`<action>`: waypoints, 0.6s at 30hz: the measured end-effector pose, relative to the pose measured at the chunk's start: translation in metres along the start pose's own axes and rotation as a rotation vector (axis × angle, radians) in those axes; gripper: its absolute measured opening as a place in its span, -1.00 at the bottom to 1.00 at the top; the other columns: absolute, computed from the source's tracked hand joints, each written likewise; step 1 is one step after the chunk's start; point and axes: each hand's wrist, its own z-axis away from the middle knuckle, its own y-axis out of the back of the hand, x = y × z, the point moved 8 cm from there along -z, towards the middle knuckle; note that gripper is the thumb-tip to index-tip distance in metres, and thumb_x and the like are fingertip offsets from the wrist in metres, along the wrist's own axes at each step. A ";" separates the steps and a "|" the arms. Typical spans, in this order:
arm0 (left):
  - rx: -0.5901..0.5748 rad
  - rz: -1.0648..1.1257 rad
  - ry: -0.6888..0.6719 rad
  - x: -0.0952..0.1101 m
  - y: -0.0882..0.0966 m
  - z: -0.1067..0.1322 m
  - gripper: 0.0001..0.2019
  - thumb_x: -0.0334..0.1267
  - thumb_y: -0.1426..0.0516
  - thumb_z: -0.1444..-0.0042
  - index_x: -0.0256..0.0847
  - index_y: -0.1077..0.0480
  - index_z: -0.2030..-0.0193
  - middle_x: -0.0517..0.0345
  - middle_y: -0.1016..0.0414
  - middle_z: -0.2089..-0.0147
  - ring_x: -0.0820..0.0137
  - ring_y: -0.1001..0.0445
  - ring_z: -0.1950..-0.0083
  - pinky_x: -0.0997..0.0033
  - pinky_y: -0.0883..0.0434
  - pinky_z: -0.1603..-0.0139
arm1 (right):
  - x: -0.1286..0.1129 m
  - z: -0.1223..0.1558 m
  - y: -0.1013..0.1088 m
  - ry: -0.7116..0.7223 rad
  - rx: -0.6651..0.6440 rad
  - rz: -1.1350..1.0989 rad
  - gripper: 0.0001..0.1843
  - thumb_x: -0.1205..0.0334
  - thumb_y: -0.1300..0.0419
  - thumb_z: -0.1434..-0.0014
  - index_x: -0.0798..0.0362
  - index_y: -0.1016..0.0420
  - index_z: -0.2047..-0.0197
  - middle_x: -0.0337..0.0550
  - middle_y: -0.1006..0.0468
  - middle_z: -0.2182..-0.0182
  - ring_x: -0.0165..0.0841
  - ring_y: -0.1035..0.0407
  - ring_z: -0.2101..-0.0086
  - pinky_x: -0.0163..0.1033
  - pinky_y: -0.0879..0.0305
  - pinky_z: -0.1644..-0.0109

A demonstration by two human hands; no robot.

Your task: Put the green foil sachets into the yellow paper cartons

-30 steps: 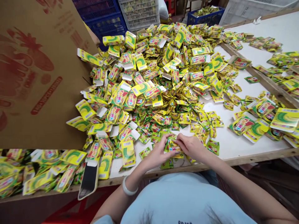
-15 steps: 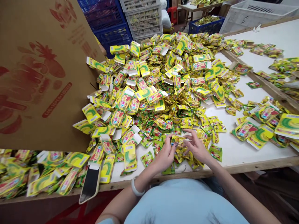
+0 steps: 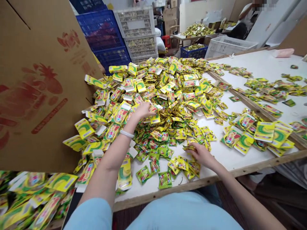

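Since half a second ago the left hand (image 3: 141,111) has left the right hand's side and stretched forward onto the heap of yellow boxes (image 3: 120,112); the right hand (image 3: 201,155) stays near the table's front edge. The left fingers curl down at a barcoded box (image 3: 155,119), though whether they are clamped on it or merely touching cannot be told. Right thumb and fingers are pressed together on a yellow sachet (image 3: 188,148). Just below those fingertips, toward the body, a loose cluster of sachets (image 3: 180,163) lies on the white tabletop (image 3: 240,161), a green sachet (image 3: 165,180) at its left. Well left of the left fingers stands a brown cardboard carton (image 3: 45,105)
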 end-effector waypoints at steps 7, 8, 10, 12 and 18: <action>-0.026 -0.072 0.033 0.000 -0.011 0.035 -0.56 0.00 -0.32 0.05 -0.18 -0.27 0.18 0.04 -0.40 0.18 0.16 -0.39 0.09 0.26 -0.31 0.05 | 0.000 0.005 0.013 -0.215 0.117 -0.530 -0.65 -0.11 -0.23 -0.16 0.00 -0.42 0.17 -0.36 -0.42 0.68 -0.39 -0.28 0.73 -0.32 -0.20 0.66; -0.004 -0.042 0.041 0.002 -0.009 0.045 -0.63 -0.04 -0.29 0.00 -0.17 -0.26 0.21 0.05 -0.39 0.20 0.17 -0.39 0.10 0.25 -0.32 0.06 | -0.002 0.004 0.016 -0.220 0.131 -0.583 -0.62 -0.13 -0.26 -0.13 0.00 -0.41 0.18 -0.35 -0.44 0.66 -0.41 -0.27 0.74 -0.33 -0.18 0.67; 0.049 0.092 0.008 0.014 -0.006 0.066 -0.74 -0.15 -0.24 -0.05 -0.16 -0.23 0.28 0.02 -0.39 0.17 0.16 -0.40 0.04 0.22 -0.33 0.01 | -0.010 0.001 0.022 -0.215 0.154 -0.667 -0.58 -0.14 -0.32 -0.07 0.00 -0.39 0.19 -0.34 -0.47 0.62 -0.44 -0.26 0.73 -0.35 -0.17 0.70; 0.098 0.349 -0.054 0.032 -0.005 0.092 -0.79 -0.19 -0.19 -0.09 -0.16 -0.21 0.30 -0.03 -0.41 0.08 0.17 -0.39 -0.04 0.21 -0.34 -0.04 | -0.022 -0.002 0.027 -0.191 0.180 -0.740 -0.56 -0.12 -0.37 -0.03 0.00 -0.38 0.20 -0.33 -0.49 0.59 -0.47 -0.25 0.72 -0.35 -0.19 0.70; -0.259 1.174 0.015 0.103 -0.063 0.173 -0.51 0.17 -0.22 -0.04 -0.23 -0.33 0.16 0.06 -0.49 0.27 0.30 -0.48 0.25 0.26 -0.42 0.17 | -0.074 -0.010 0.030 -0.041 0.245 -0.857 -0.64 -0.05 -0.34 -0.10 -0.07 -0.36 0.16 -0.29 -0.53 0.42 -0.51 -0.21 0.71 -0.33 -0.23 0.73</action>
